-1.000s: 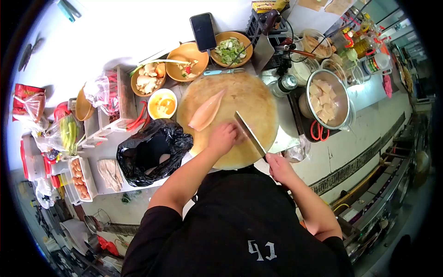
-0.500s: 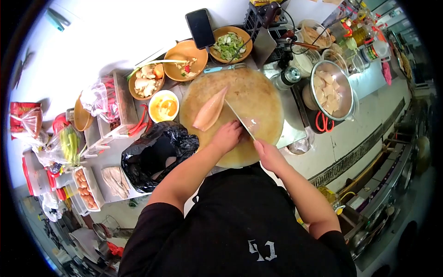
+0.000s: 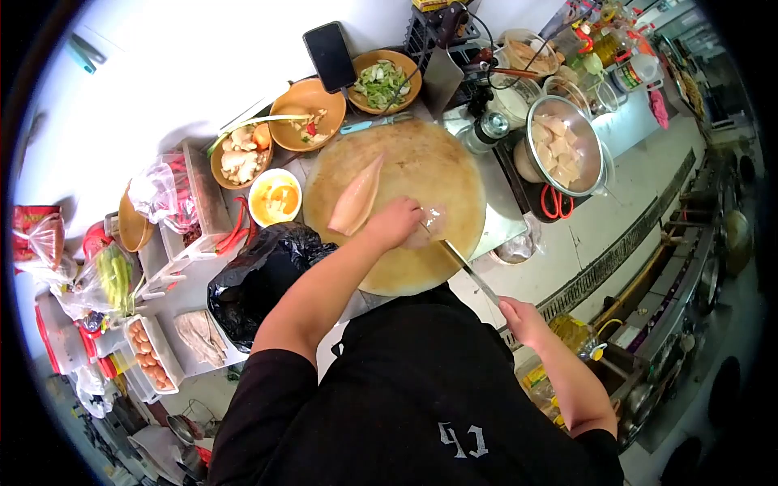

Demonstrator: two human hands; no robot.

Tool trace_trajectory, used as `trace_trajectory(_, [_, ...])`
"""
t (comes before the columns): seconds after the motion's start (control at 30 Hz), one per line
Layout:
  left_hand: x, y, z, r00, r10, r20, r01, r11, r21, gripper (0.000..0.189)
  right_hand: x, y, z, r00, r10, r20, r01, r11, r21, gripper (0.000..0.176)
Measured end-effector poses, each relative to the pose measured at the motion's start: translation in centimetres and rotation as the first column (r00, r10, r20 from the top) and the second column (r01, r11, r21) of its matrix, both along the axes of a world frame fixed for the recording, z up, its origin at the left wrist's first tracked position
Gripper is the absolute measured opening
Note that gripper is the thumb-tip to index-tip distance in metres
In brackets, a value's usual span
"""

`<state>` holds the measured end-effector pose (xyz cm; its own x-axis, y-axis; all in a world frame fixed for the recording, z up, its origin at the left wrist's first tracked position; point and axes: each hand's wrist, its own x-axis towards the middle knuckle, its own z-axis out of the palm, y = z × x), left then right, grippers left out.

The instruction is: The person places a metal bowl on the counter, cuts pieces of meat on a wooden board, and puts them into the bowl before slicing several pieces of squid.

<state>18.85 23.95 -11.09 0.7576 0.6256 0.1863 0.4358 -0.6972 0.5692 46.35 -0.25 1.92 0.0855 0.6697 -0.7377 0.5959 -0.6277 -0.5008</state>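
A pale, pointed piece of meat or squid lies on the left half of the round cutting board. Right of it, my left hand is on the board with its fingers bent together at the edge of a small translucent piece; what the fingertips hold is too small to name. My right hand grips the handle of a knife, beyond the board's lower right edge. The blade points up and left, its tip over the board near the translucent piece.
A black plastic bag stands left of the board. Behind are a white bowl, brown bowls and a phone. At the right are a metal bowl of pale chunks, a jar and red-handled scissors.
My right hand has moved right and down with the knife, away from the board's middle. My left hand has shifted slightly up the board. The whole view has shifted a little left.
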Motion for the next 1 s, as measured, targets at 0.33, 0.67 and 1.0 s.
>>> trace_trajectory(0.33, [0.3, -2.8, 2.8, 0.904, -0.031, -0.427, -0.113, 0.945, -0.306, 0.019, -2.6, 1.1, -1.5, 0.965, -0.242, -0.101, 0.246, 0.969, 0.027, 0.043])
trace_trajectory(0.67, [-0.4, -5.4, 0.0, 0.981, 0.196, 0.002, -0.196, 0.980, 0.016, 0.024, -4.4, 4.1, -0.1, 0.997, -0.033, -0.069, 0.041, 0.993, 0.112, 0.045])
trace_trajectory(1.0, [-2.3, -6.6, -2.0, 0.987, 0.150, 0.053, -0.150, 0.989, -0.012, 0.028, -8.0, 2.8, -1.2, 0.977, -0.142, -0.156, 0.156, 0.984, 0.082, 0.045])
